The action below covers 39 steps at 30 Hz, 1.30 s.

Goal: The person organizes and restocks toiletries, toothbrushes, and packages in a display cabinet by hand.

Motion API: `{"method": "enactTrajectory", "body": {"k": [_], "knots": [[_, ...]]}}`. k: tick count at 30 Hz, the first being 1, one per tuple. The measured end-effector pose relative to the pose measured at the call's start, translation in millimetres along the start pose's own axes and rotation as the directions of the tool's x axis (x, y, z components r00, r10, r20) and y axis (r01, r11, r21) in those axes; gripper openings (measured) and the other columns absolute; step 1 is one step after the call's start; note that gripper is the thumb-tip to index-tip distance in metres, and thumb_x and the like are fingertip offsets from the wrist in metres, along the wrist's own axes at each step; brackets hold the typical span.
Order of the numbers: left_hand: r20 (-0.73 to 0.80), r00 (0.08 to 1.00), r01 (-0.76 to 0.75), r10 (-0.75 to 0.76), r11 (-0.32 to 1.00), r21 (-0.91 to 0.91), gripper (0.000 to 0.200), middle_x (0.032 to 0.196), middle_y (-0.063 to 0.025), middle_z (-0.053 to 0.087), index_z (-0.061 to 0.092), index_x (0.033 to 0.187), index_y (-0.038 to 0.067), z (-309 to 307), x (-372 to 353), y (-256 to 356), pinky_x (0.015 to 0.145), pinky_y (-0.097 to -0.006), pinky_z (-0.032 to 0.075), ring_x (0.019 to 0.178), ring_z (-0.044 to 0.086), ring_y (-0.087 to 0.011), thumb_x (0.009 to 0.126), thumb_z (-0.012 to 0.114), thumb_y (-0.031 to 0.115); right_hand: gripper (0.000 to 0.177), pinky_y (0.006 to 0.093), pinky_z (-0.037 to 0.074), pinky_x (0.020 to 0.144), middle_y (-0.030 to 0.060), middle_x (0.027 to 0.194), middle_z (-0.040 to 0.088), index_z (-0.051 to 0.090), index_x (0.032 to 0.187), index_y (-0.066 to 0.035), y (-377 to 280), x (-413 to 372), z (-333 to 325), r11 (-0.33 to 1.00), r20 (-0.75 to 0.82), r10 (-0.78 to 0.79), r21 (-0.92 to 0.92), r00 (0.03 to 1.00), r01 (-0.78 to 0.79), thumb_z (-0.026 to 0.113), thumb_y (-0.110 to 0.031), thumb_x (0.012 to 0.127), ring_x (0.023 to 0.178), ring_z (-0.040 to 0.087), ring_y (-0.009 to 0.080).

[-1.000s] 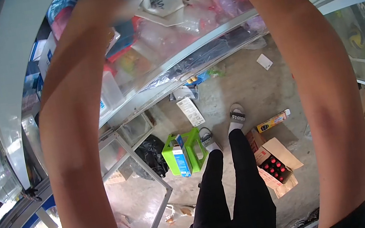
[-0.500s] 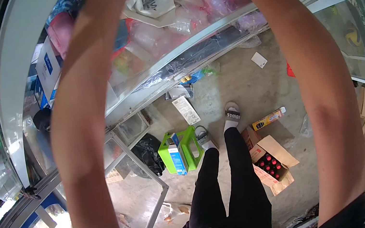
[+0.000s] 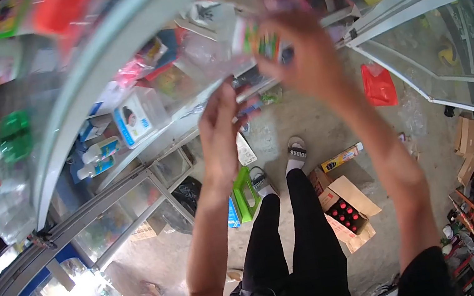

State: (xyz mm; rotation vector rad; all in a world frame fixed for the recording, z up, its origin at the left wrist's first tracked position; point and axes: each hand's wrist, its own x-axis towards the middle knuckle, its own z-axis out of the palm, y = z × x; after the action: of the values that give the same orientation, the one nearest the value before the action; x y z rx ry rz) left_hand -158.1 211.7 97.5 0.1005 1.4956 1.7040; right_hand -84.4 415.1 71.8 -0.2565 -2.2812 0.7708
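Note:
My right hand (image 3: 302, 51) is blurred by motion in front of the shelf. Its fingers are closed on a small colourful packet (image 3: 256, 40) in green, orange and white; the print on it is smeared. Lower and to the left, my left hand (image 3: 224, 128) is raised with its fingers apart and nothing in it. Behind both hands, the glass-fronted shelf holds clear plastic bags (image 3: 201, 53), a pink packet (image 3: 134, 71) and a white box with blue print (image 3: 140, 117).
An opened carton of red-capped bottles (image 3: 347, 217) stands on the floor by my feet, beside a yellow box (image 3: 342, 157). A green stool (image 3: 246, 194) is at the left. A red plastic item (image 3: 378, 85) lies near the right glass door (image 3: 432, 69).
Both hands have come down from the top edge into view. The colourful packet now shows in my right hand. My view has shifted, and more of the left shelf is visible.

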Motion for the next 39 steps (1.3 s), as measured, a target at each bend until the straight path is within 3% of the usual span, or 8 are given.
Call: {"method": "enactTrajectory", "body": {"k": [6,11,15,18,24,30,34,39], "knots": [[-0.226,0.972,-0.016,0.07,0.972,0.235,0.03,0.076,0.0063,0.057,0.072,0.096,0.004,-40.6,-98.1,-31.9,0.058,-0.0269,0.04,0.071,0.049,-0.0048,0.103,0.068,0.033,0.033,0.0452,0.053,0.088,0.0118,0.114,0.067,0.069,0.107,-0.01,-170.9,-88.2,-8.2,0.979,0.184,0.149,0.11,0.972,-0.171,0.083,-0.017,0.077,0.102,0.066,0.0334],[-0.237,0.968,0.14,-0.082,0.96,0.244,0.033,0.078,0.004,0.06,0.068,0.094,0.003,-79.7,-212.2,-4.3,0.058,-0.0262,0.045,0.072,0.052,-0.0045,0.103,0.068,0.034,0.032,0.0443,0.055,0.083,0.015,0.106,0.069,0.069,0.105,-0.003,-275.3,-130.3,-18.0,0.855,0.249,0.332,0.326,0.91,-0.402,0.082,-0.015,0.079,0.096,0.067,0.0343],[-0.242,0.965,0.11,-0.1,0.994,0.027,0.033,0.082,0.0021,0.064,0.067,0.098,0.002,-105.1,-269.8,19.6,0.059,-0.0272,0.047,0.072,0.055,-0.0052,0.104,0.067,0.034,0.04,0.0439,0.056,0.083,0.0164,0.104,0.069,0.067,0.113,-0.002,-340.8,-133.6,-34.2,0.778,0.418,0.388,0.33,0.821,-0.535,0.082,-0.018,0.08,0.097,0.069,0.0347],[-0.188,0.982,0.052,-0.024,0.988,0.145,0.031,0.082,0.0019,0.064,0.067,0.099,0.002,-136.4,-288.4,1.9,0.058,-0.0278,0.046,0.071,0.054,-0.0052,0.105,0.066,0.032,0.047,0.0437,0.056,0.084,0.0163,0.107,0.068,0.066,0.12,-0.002,-379.8,-134.6,-29.8,0.805,0.427,0.367,0.299,0.827,-0.512,0.082,-0.021,0.08,0.1,0.069,0.0355],[-0.19,0.98,0.041,0.056,0.881,0.471,0.027,0.082,0.0025,0.064,0.069,0.101,0.002,-137.9,-274.7,-4.4,0.063,-0.0276,0.045,0.075,0.053,-0.005,0.105,0.064,0.029,0.055,0.0437,0.056,0.082,0.0141,0.108,0.064,0.066,0.124,-0.003,-366.0,-154.3,-6.0,0.928,0.337,0.316,0.085,0.887,-0.363,0.083,-0.024,0.075,0.096,0.067,0.0352],[-0.129,0.99,0.093,-0.057,0.953,0.288,0.032,0.088,0.0006,0.063,0.067,0.113,0.001,-106.5,-208.9,-29.0,0.069,-0.0289,0.047,0.078,0.057,-0.0087,0.105,0.063,0.032,0.055,0.0439,0.055,0.08,0.0148,0.102,0.063,0.066,0.123,-0.001,-298.8,-176.6,20.7,0.897,0.204,0.435,-0.01,0.877,-0.442,0.082,-0.021,0.074,0.092,0.065,0.0333],[-0.146,0.98,0.15,-0.135,0.983,0.102,0.05,0.108,-0.0101,0.067,0.053,0.141,-0.001,-92.0,-163.5,-57.2,0.084,-0.0335,0.054,0.093,0.067,-0.0195,0.108,0.053,0.037,0.055,0.0434,0.055,0.08,0.0145,0.099,0.066,0.067,0.123,-0.002,-221.7,-181.0,50.3,0.846,0.038,0.529,0.051,0.848,-0.53,0.083,-0.02,0.074,0.091,0.067,0.0335],[-0.21,0.959,0.202,-0.191,0.979,0.035,0.06,0.121,-0.0181,0.066,0.043,0.15,-0.004,-98.8,-153.2,-101.0,0.094,-0.0392,0.055,0.105,0.07,-0.0283,0.11,0.044,0.041,0.044,0.0434,0.056,0.079,0.0148,0.1,0.071,0.068,0.113,-0.004,-129.1,-97.7,67.7,0.88,-0.166,0.47,0.017,0.867,-0.474,0.083,-0.021,0.076,0.09,0.071,0.0345]]}}
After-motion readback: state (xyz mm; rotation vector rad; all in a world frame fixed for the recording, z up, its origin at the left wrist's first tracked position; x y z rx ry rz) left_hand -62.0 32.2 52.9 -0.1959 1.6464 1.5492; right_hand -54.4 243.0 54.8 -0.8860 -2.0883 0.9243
